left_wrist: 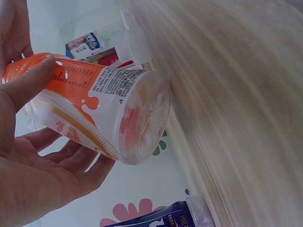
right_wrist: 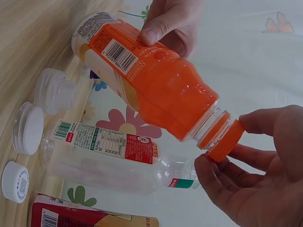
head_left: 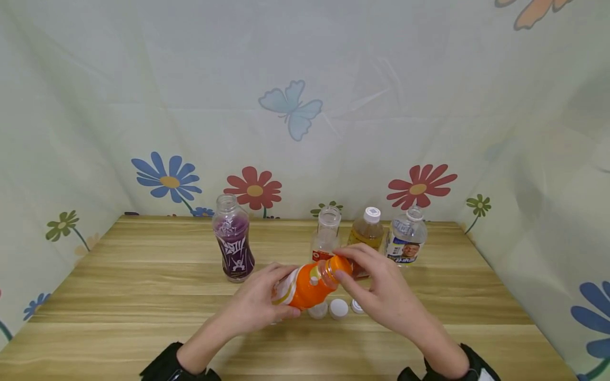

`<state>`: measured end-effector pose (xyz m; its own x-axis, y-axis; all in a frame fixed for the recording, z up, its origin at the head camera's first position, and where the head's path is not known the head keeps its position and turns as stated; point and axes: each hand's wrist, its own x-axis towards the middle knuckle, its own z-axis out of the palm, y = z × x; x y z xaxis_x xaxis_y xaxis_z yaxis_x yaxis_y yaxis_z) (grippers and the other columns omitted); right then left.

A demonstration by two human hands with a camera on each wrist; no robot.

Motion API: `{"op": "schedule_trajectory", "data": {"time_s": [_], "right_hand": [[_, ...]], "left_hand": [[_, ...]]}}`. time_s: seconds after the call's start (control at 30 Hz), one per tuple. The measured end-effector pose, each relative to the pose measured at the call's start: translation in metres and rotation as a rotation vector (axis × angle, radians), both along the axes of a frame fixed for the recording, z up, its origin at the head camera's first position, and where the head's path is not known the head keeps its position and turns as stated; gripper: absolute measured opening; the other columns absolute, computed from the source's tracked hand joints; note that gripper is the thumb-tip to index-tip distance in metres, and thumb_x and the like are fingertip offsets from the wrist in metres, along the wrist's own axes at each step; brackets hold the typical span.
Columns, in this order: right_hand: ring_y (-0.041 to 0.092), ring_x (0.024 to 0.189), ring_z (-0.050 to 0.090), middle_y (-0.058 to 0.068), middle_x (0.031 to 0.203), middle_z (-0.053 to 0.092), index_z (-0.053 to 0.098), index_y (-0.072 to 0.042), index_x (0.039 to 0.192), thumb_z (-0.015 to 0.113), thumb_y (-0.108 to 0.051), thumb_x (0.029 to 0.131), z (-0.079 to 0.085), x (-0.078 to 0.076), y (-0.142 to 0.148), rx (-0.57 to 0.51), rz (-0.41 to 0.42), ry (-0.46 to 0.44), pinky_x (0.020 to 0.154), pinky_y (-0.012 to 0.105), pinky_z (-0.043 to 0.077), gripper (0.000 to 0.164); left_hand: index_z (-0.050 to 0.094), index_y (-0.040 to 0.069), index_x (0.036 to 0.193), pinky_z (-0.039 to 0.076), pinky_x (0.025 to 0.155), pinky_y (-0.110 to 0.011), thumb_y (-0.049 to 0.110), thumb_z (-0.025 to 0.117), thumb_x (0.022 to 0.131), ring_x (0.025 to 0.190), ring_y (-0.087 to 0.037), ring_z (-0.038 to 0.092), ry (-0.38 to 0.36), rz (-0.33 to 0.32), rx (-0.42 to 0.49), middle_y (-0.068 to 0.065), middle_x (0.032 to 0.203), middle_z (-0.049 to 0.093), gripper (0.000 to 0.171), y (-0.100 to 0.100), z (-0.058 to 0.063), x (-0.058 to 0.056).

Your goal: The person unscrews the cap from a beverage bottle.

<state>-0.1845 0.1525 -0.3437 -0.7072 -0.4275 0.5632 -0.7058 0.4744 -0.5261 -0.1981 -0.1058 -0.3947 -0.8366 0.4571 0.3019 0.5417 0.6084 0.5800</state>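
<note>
My left hand (head_left: 254,301) grips the body of an orange-and-white plastic drink bottle (head_left: 307,288), tilted with its neck up to the right. At the neck, the thumb and fingers of my right hand (head_left: 388,291) pinch an orange screw cap (right_wrist: 227,142). Clear threads show between this cap and an orange ring (right_wrist: 214,130) lower on the neck. The left wrist view shows the bottle's clear base (left_wrist: 147,118) turned toward the camera, with the left thumb across the label. Above the wooden table (head_left: 143,317), both hands hold the bottle in the air.
A purple-sleeved bottle (head_left: 233,243) without a cap stands at the left. Behind the hands are an uncapped clear bottle (head_left: 329,233), a white-capped amber bottle (head_left: 366,233) and a clear bottle with a picture label (head_left: 407,238). Loose caps, one white (head_left: 339,308), lie below the held bottle.
</note>
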Motion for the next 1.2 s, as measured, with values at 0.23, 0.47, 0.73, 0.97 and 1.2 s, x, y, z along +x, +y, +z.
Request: {"op": "schedule_trajectory", "data": {"time_s": [0.23, 0.47, 0.73, 0.97, 1.2], "right_hand": [[0.005, 0.089, 0.062, -0.008, 0.118, 0.060, 0.065, -0.006, 0.121, 0.071, -0.009, 0.091, 0.003, 0.001, 0.002, 0.028, 0.028, 0.021, 0.074, 0.025, 0.053, 0.031], [0.008, 0.096, 0.062, -0.005, 0.123, 0.059, 0.064, -0.008, 0.123, 0.068, 0.000, 0.088, 0.004, 0.001, 0.003, 0.037, 0.064, 0.041, 0.076, 0.025, 0.053, 0.036], [0.009, 0.098, 0.062, -0.007, 0.124, 0.058, 0.064, -0.009, 0.123, 0.067, 0.004, 0.086, 0.005, 0.000, 0.004, 0.023, 0.085, 0.080, 0.077, 0.023, 0.052, 0.040], [0.010, 0.098, 0.062, -0.001, 0.123, 0.059, 0.063, -0.003, 0.123, 0.066, 0.005, 0.086, 0.007, 0.001, 0.007, -0.012, 0.091, 0.043, 0.075, 0.024, 0.052, 0.038], [0.009, 0.092, 0.063, 0.001, 0.118, 0.061, 0.062, -0.004, 0.122, 0.067, 0.007, 0.085, 0.009, -0.001, 0.011, -0.018, 0.052, 0.079, 0.073, 0.023, 0.052, 0.039]], "left_hand": [[0.059, 0.017, 0.133, 0.042, 0.088, -0.029, 0.027, 0.090, 0.072, 0.103, -0.008, 0.055, -0.005, 0.002, 0.002, 0.016, 0.114, 0.057, 0.069, -0.001, 0.000, 0.000], [0.059, 0.017, 0.133, 0.042, 0.088, -0.029, 0.028, 0.089, 0.072, 0.103, -0.008, 0.055, -0.009, 0.005, -0.001, 0.016, 0.115, 0.057, 0.069, -0.001, 0.000, 0.000], [0.060, 0.016, 0.132, 0.042, 0.086, -0.027, 0.028, 0.089, 0.072, 0.101, -0.008, 0.055, -0.001, 0.000, 0.001, 0.015, 0.114, 0.058, 0.068, -0.001, 0.001, 0.000], [0.060, 0.015, 0.132, 0.043, 0.083, -0.026, 0.030, 0.089, 0.072, 0.099, -0.008, 0.055, -0.006, 0.006, 0.011, 0.014, 0.113, 0.058, 0.068, -0.001, 0.002, 0.001], [0.058, 0.016, 0.132, 0.046, 0.086, -0.028, 0.025, 0.089, 0.073, 0.101, -0.008, 0.056, -0.038, 0.008, 0.084, 0.013, 0.116, 0.059, 0.068, -0.001, 0.003, -0.001]]}}
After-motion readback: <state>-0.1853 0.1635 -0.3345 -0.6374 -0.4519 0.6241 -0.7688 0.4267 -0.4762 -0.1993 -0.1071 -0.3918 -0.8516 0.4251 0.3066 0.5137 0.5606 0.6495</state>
